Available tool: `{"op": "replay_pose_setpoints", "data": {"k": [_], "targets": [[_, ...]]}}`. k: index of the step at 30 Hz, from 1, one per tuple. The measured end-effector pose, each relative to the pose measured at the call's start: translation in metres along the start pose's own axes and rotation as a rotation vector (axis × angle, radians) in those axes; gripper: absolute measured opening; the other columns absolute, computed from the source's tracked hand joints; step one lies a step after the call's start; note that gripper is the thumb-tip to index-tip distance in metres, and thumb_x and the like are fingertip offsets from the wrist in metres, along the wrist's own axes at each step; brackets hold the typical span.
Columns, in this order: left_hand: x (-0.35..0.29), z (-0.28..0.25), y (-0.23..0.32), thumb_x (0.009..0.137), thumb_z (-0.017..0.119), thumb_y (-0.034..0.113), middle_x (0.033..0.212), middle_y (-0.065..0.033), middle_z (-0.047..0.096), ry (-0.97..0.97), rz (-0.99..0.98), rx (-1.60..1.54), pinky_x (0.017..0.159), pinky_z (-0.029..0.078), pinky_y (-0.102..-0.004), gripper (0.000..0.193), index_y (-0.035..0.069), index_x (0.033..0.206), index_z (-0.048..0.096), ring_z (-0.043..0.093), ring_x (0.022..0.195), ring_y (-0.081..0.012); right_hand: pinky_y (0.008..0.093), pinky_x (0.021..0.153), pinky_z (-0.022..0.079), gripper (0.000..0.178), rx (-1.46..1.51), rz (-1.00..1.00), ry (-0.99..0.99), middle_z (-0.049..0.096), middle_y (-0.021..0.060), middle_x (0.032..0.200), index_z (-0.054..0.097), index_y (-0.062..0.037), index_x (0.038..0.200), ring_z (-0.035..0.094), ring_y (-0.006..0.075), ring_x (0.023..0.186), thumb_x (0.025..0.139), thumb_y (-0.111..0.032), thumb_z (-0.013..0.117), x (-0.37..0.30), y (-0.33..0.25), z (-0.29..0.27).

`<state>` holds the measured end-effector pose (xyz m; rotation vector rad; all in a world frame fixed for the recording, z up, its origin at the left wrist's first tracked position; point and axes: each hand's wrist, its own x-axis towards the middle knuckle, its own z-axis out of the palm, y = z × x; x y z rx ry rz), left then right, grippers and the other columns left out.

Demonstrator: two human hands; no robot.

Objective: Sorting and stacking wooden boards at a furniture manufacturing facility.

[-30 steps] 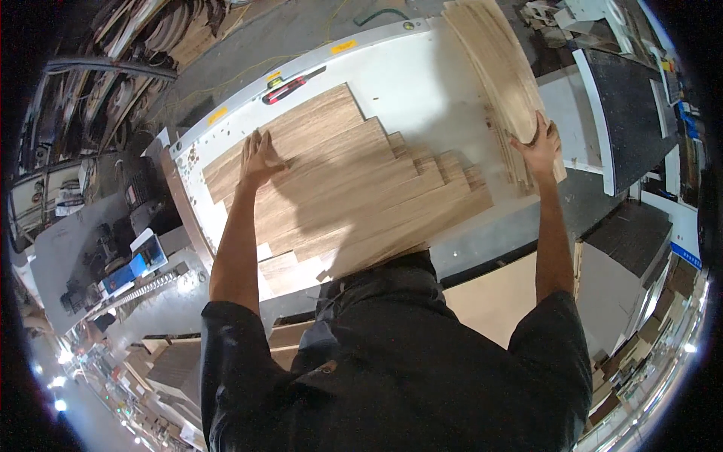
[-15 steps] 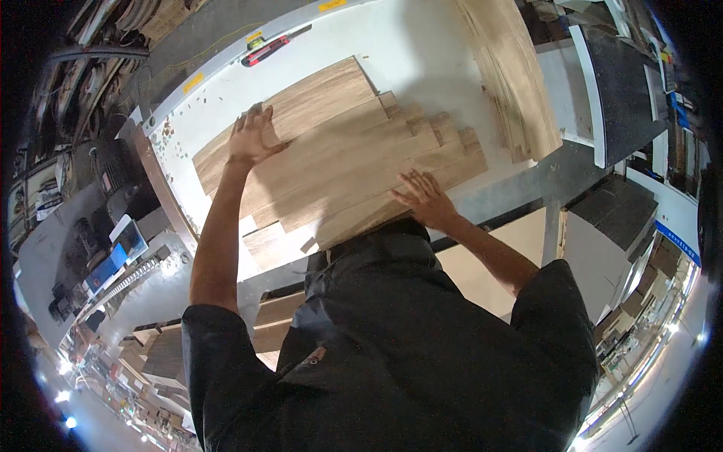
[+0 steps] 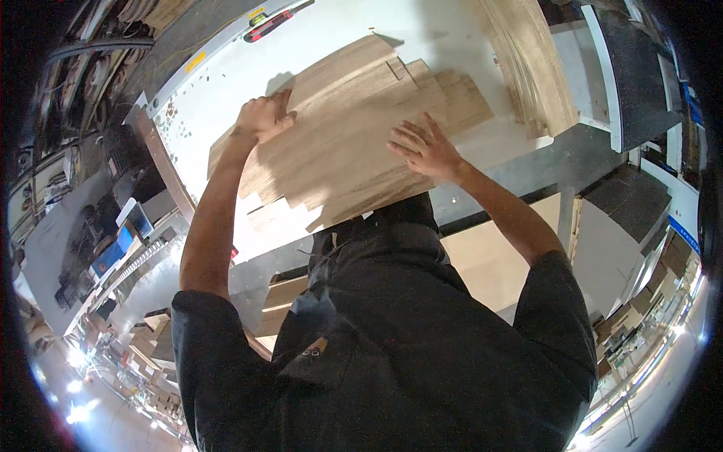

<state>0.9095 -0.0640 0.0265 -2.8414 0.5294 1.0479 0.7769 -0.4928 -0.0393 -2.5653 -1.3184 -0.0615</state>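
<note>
Several light brown wood planks lie side by side on a white worktop, their ends stepped at both sides. Over the far left part of the planks, my left hand is closed, its fingers bent at the far plank's edge and its thumb on the wood. My right hand rests on the right part of the planks, palm down, fingers spread and holding nothing. The undersides of the planks are hidden.
A stack of longer wood boards stands along the worktop's right side. At the far edge lies a red and black utility knife. Small chips are scattered at the left. Dark panels stand beyond the right side.
My left hand has gone from spread to bent at the far plank. My right hand has moved farther from my body. The planks have shifted, their right ends now stepped differently.
</note>
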Motion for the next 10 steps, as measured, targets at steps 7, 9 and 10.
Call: {"op": "replay_pose_setpoints", "data": {"k": [7, 9, 10], "targets": [[-0.004, 0.002, 0.003, 0.103, 0.044, 0.052, 0.091, -0.0269, 0.073, 0.155, -0.017, -0.384, 0.098, 0.054, -0.0485, 0.059, 0.015, 0.146, 0.062, 0.072, 0.099, -0.0429, 0.0659, 0.128, 0.02, 0.088, -0.08, -0.08, 0.106, 0.048, -0.0019, 0.157, 0.046, -0.0293, 0.155, 0.041, 0.0213, 0.15, 0.078, -0.04, 0.086, 0.072, 0.013, 0.01], [-0.008, 0.006, 0.007, 0.103, 0.044, 0.055, 0.09, -0.029, 0.072, 0.169, -0.026, -0.353, 0.1, 0.053, -0.0493, 0.061, 0.015, 0.143, 0.065, 0.071, 0.101, -0.043, 0.0624, 0.131, 0.016, 0.093, 0.014, -0.069, 0.124, 0.046, -0.0014, 0.16, 0.036, -0.0314, 0.161, 0.038, 0.0219, 0.153, 0.082, -0.041, 0.084, 0.095, 0.013, 0.007], [-0.01, 0.005, 0.009, 0.104, 0.042, 0.056, 0.094, -0.0323, 0.071, 0.149, -0.038, -0.359, 0.101, 0.053, -0.049, 0.062, 0.016, 0.145, 0.064, 0.071, 0.102, -0.0436, 0.0625, 0.131, 0.014, 0.101, 0.017, -0.074, 0.114, 0.045, -0.0009, 0.162, 0.024, -0.0329, 0.166, 0.036, 0.0222, 0.154, 0.084, -0.042, 0.083, 0.103, 0.015, 0.01]]}}
